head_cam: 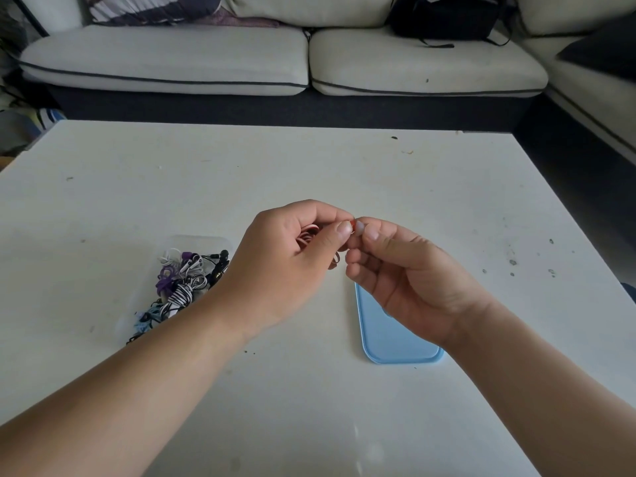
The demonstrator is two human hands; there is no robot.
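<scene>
Both hands are up over the middle of the tabletop, meeting fingertip to fingertip. The left hand is curled round a small coil of red-and-white earphone cord; loops of it show inside the palm and one hangs out below the fingers. At the point where the hands meet, the right hand pinches the earbud between thumb and forefinger, right against the left thumb. It's a pale tip with a bit of red behind it, and too small to make out more. So the cord is held above the surface, between the two hands, touching nothing else.

Down to the left, partly behind the left forearm, sits a clear box with a tangle of earphones in it: white, purple, black, striped. Under the right wrist a blue lid lies flat. Beyond the far edge runs a pale sofa with a black bag on it.
</scene>
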